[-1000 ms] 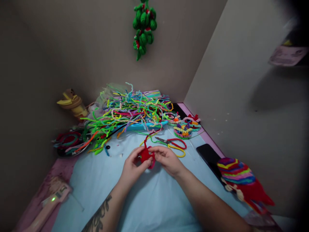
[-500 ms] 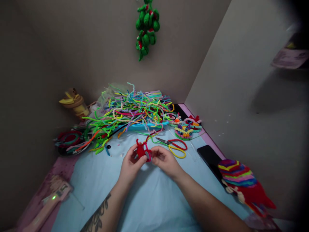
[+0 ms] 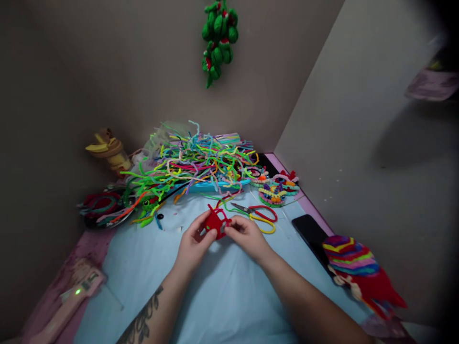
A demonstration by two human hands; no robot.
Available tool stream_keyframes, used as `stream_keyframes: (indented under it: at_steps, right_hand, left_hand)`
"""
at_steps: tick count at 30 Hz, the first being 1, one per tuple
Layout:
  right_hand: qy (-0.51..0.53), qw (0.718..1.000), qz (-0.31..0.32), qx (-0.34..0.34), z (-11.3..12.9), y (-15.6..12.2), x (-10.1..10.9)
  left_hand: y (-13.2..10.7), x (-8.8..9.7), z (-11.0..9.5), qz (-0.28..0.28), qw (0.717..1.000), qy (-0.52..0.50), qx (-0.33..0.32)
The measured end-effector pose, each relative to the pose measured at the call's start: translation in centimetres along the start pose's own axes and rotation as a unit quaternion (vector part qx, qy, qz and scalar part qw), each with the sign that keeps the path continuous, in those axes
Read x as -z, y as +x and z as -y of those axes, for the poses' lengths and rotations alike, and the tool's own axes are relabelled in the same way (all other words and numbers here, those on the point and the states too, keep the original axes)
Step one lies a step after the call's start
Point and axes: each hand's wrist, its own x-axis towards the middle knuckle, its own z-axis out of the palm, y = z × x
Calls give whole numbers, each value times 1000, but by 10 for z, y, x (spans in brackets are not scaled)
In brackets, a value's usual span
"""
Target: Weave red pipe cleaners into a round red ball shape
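A small red pipe-cleaner piece (image 3: 214,223) with a green spot is held above the blue cloth (image 3: 229,296). My left hand (image 3: 197,237) is closed on its left side, thumb pressed against the front. On the right, my right hand (image 3: 245,235) pinches a reddish-pink strand that loops out from the piece. Just beyond my right hand lie scissors (image 3: 255,213), one handle red and one yellow, with the blades pointing left. Loose red and green strands (image 3: 226,199) rest behind the piece. My fingers partly cover what they grip.
A heap of colourful pipe cleaners (image 3: 201,162) fills a blue tray (image 3: 215,186) at the back. Woven colourful pieces (image 3: 272,193) sit behind the scissors. To the right are a black phone (image 3: 309,231) and a striped plush item (image 3: 353,258). A pink glue gun (image 3: 81,296) lies at left.
The red piece has turned so its broader front, with the green spot, now shows. My right fingers have shifted slightly in against its right side.
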Motion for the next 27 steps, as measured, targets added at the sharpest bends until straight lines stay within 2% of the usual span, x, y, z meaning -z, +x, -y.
stream_keyframes:
  at_steps: [3, 6, 8, 10, 13, 17, 23, 27]
  right_hand:
    - [-6, 999, 49, -2, -2, -1, 0]
    - [11, 1000, 1, 7, -1, 0, 3]
    - [-19, 998, -42, 43, 1, 0, 6]
    - [-70, 994, -37, 77, 5, 0, 7]
    - [-105, 991, -13, 80, 9, -1, 5]
    - [-99, 993, -22, 58, 7, -2, 1]
    - [-77, 996, -31, 46, 1, 0, 3]
    - [-39, 999, -24, 15, 3, 1, 3]
  left_hand:
    - [0, 0, 6, 2, 998, 51, -43]
    - [0, 1, 8, -13, 988, 125, -89]
    - [-2, 1, 8, -15, 980, 162, -114]
    - [-4, 1, 9, -4, 972, 193, -135]
    - [-7, 1, 12, 22, 959, 234, -158]
    - [-8, 1, 17, 50, 951, 257, -163]
    - [-11, -2, 16, 74, 954, 239, -164]
    - [-11, -3, 17, 92, 957, 226, -157]
